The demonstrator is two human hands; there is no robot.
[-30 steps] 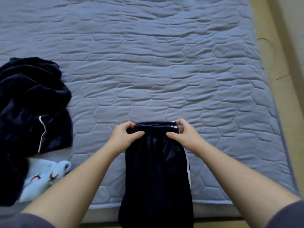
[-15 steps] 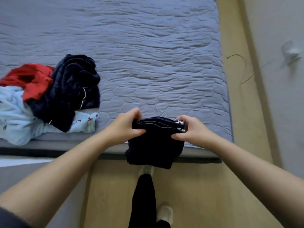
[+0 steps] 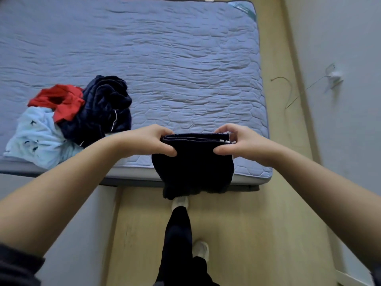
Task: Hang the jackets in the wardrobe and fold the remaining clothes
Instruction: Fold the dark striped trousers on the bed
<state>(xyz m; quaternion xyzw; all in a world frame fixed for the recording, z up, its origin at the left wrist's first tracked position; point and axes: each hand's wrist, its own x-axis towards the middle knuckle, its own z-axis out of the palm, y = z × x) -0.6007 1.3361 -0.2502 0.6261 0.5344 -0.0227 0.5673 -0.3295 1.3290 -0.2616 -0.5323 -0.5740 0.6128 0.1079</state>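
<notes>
While each hand, left hand and right hand, pinches the folded trousers, they should land flat near the bed's front edge.

We hold a folded dark navy garment by its top corners, left hand and right hand pinching it above the mattress edge, while a crumpled navy jacket, red garment and pale blue garment lie heaped on it further left.
</notes>
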